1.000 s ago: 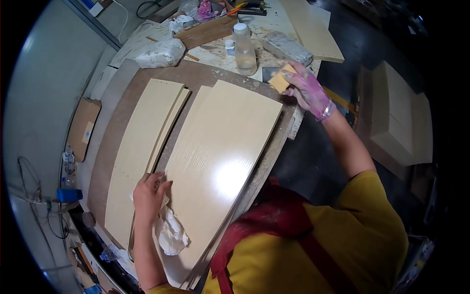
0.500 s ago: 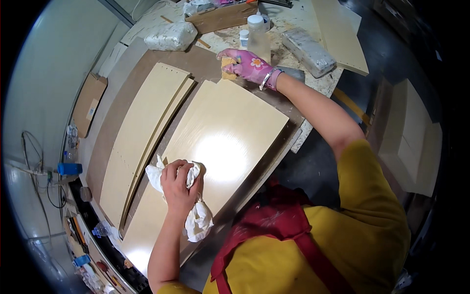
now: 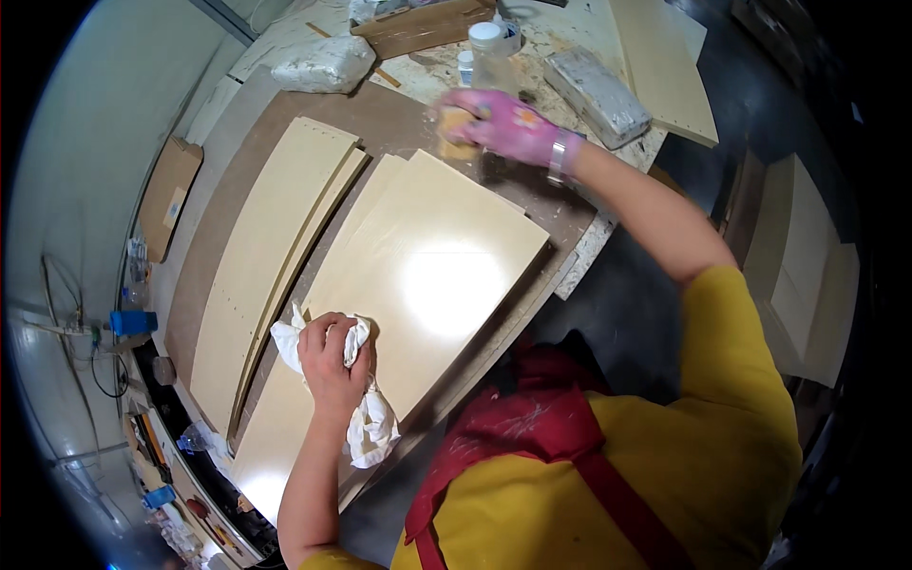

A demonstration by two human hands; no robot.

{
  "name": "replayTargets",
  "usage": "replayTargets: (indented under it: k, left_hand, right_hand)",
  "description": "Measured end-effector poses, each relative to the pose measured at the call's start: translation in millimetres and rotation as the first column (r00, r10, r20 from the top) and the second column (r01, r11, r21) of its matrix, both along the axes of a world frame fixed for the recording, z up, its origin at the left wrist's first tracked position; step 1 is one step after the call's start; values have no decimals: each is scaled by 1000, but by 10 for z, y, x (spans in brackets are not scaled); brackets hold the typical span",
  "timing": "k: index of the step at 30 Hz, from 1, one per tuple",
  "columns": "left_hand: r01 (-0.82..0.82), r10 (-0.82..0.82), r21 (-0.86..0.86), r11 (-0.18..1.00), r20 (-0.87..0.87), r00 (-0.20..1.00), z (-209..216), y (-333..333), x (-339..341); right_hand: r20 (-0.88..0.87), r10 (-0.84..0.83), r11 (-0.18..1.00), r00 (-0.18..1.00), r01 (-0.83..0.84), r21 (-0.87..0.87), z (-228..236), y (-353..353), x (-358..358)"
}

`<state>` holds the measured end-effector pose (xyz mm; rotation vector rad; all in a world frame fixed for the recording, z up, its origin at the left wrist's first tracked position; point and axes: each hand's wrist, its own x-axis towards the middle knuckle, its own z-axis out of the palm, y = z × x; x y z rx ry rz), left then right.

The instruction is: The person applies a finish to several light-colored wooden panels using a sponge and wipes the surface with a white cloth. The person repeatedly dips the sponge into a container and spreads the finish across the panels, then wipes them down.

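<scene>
My bare left hand [image 3: 334, 361] is closed on a crumpled white cloth [image 3: 373, 427], pressing it onto a glossy cream panel [image 3: 380, 294]. Part of the cloth hangs at the panel's near edge. This panel overlaps another cream panel [image 3: 356, 233], whose edge shows along its left side. Beyond the far end of the panels, my right hand [image 3: 508, 128] wears a pink flowered glove and grips a tan sponge-like block [image 3: 458, 130]. Motion blurs this hand and the block. Left of these panels lie two long curved panels [image 3: 271, 237], one on the other, with small holes along their edges.
A brown board [image 3: 228, 180] lies under the panels. On the stained table behind stand a lidded clear jar [image 3: 491, 62], a small white bottle [image 3: 465, 68], two wrapped bundles [image 3: 325, 65] [image 3: 598, 95] and a cardboard box [image 3: 427, 27]. More pale panels [image 3: 655, 71] lie at the far right.
My right hand has moved slightly right and nearer with the tan block. The upper glossy panel appears slightly turned, and its neighbour's edge shows more. My left hand still holds the cloth.
</scene>
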<state>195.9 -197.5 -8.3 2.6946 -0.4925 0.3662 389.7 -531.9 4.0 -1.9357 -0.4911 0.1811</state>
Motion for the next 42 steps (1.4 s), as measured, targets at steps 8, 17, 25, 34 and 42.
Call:
replayTargets:
  k: [8, 17, 25, 34, 42]
  left_hand:
    - [-27, 27, -5, 1000, -18, 999, -41, 37, -54]
    - [3, -3, -29, 1000, -4, 1000, -42, 32, -46]
    - [39, -90, -287, 957, -167, 982, 173, -382, 346]
    - [369, -346, 136, 919, -165, 924, -32, -1975, 1360]
    - [51, -50, -38, 998, 42, 998, -255, -1417, 2287]
  right_hand:
    - [-35, 53, 998, 998, -52, 34, -331, 106, 1]
    - [-45, 55, 996, 997, -58, -68, -111, -601, -1039]
    - [-225, -77, 993, 971, 96, 73, -281, -992, -1693]
    - [-326, -281, 852, 902, 391, 348, -658, -918, -2367]
    - [-546, -426, 728, 721, 631, 266, -755, -1155, -2781]
